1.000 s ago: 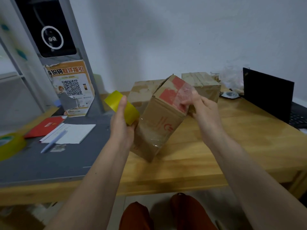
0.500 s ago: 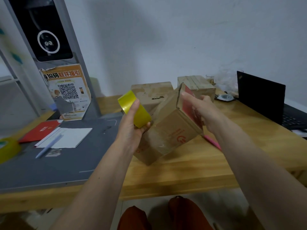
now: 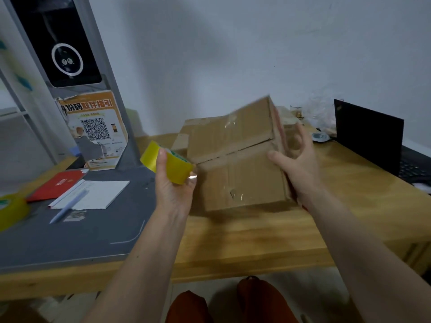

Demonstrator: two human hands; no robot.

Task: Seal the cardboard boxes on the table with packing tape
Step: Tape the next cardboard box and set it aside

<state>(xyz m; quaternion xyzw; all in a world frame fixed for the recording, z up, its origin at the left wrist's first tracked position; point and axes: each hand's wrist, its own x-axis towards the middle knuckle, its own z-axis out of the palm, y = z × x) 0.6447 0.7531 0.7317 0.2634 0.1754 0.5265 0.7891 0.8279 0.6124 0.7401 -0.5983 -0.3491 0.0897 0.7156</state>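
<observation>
Gripping the yellow tape roll (image 3: 168,164), the left hand (image 3: 173,190) sits just beside the cardboard box (image 3: 238,157), at the seam's left end. Seam runs left-right, rising rightward. Right hand (image 3: 295,159), fingers spread, steadies the box's right side above the table (image 3: 256,238).

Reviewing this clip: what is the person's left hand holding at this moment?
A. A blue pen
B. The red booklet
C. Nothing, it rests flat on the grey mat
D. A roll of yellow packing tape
D: the left hand grips the yellow tape roll beside the cardboard box, while the blue pen and the red booklet lie on the grey mat.
</observation>
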